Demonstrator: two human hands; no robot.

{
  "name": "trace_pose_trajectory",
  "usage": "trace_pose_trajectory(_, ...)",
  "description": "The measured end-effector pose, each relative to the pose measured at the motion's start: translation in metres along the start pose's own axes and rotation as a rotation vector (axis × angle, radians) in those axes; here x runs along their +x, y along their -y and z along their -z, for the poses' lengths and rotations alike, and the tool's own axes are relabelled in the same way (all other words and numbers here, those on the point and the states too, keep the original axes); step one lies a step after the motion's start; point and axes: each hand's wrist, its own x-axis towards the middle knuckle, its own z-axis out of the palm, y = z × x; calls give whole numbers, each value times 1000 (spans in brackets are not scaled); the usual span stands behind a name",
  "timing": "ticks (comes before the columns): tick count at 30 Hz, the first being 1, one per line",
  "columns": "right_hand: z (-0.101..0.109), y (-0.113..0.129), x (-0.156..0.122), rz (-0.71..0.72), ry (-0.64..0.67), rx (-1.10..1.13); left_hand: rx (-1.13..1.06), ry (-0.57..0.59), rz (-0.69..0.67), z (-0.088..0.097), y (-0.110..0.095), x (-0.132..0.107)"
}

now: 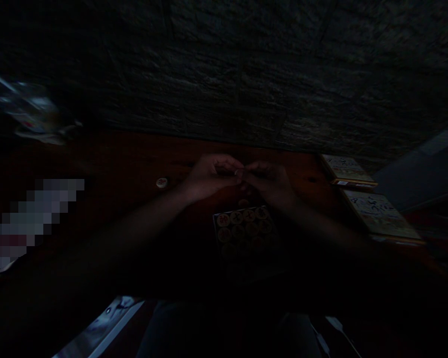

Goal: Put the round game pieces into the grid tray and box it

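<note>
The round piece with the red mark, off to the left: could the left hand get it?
Probably yes: the round piece lies near the left hand, nothing visible between them, though that hand seems busy with the right hand.

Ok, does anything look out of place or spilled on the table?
One round piece lies alone on the table, left of the left hand, apart from the tray whose pieces sit in rows. No spill shows, though it's very dark.
</note>
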Motion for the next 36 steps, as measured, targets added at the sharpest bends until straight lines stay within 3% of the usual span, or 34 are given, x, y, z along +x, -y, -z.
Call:
trace_pose_trajectory(10, 4, -4, 0, -2, -14, 33, -279, -38, 138, 0, 3, -2)
trace_pose_trajectory(18, 3, -4, 0, 4, -43, -16, -205, -13, 124, -1, -2, -2)
trace_pose_trajectory(25, 1, 1, -2, 24, -16, -42, -60, -13, 29, 0, 0, -1)
trace_pose_trajectory(36, 2, -2, -2, 22, -38, -5, -132, 13, 65, -1, 2, -1)
